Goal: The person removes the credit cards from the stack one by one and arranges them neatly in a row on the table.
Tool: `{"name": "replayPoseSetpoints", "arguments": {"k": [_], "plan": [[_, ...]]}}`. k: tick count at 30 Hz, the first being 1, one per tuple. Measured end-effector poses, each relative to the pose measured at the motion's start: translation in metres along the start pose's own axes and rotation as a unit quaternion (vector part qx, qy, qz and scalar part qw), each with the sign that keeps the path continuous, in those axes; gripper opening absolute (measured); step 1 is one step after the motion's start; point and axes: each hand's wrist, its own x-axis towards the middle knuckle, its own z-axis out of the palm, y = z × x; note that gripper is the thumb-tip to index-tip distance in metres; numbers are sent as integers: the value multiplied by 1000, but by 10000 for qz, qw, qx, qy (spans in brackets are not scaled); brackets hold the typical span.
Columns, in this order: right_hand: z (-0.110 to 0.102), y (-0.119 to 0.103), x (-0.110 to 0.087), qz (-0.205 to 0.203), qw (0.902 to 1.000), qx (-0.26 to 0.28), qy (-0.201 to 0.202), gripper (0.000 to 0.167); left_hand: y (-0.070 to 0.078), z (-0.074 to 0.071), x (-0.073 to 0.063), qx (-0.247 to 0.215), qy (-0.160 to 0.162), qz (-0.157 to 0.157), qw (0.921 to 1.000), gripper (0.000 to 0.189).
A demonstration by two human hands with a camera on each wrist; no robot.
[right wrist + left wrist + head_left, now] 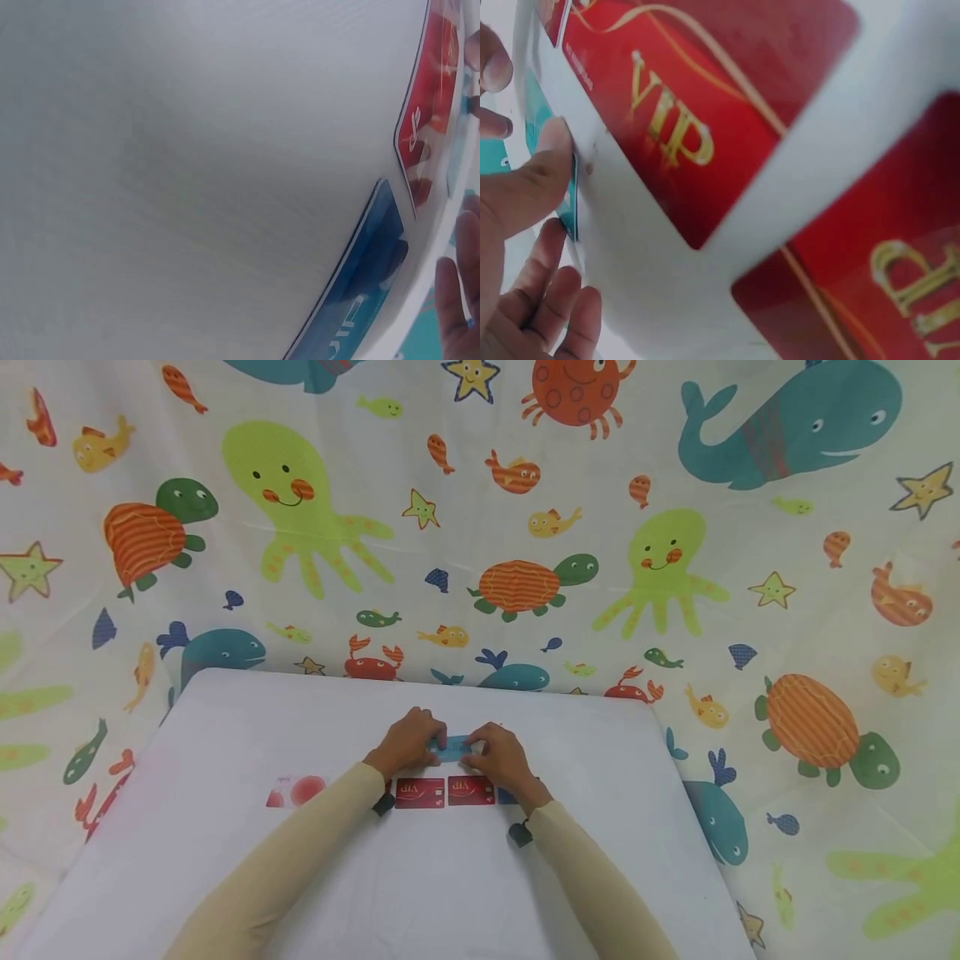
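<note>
A light blue card [454, 748] lies between both hands near the far middle of the white table. Its left end is pinched by my left hand [408, 745], whose thumb shows along the card's edge [537, 112] in the left wrist view. My right hand [506, 762] pinches the right end between thumb and fingers. Just nearer than the hands lie two red VIP cards, one on the left [420, 793] and one on the right [471, 790]. Partly hidden under the right wrist is a darker blue card [356, 289].
Left of the red cards, a pale card with pink-red shapes [306, 790] lies partly behind the left forearm. Small dark wrist cameras hang at both cuffs. Behind the table's [600, 877] far edge hangs a curtain [465, 543] printed with sea animals.
</note>
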Motion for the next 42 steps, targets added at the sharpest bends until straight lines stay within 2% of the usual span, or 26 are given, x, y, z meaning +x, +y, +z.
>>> {"name": "replayPoseSetpoints", "arguments": {"k": [3,8,15,24,31,42], "plan": [[0,0,1,-54,9999,-93,10,27,-1,0,1,-21,0,14,10000,24],[-1,-2,2,-72,9996,-260,-28,28,0,2,0,53,212,159,9996,25],[1,-3,2,46,9997,-167,-166,31,1,7,-4,61,466,203,9987,24],[-1,-7,2,-55,9998,-176,-124,36,0,6,-10,-14,333,13,9994,21],[-5,-5,0,-55,9998,-73,-161,34,-1,6,-15,-151,334,87,9993,22],[-4,-2,-2,57,9998,100,-192,34,-1,8,-22,-77,406,169,9990,29]]}}
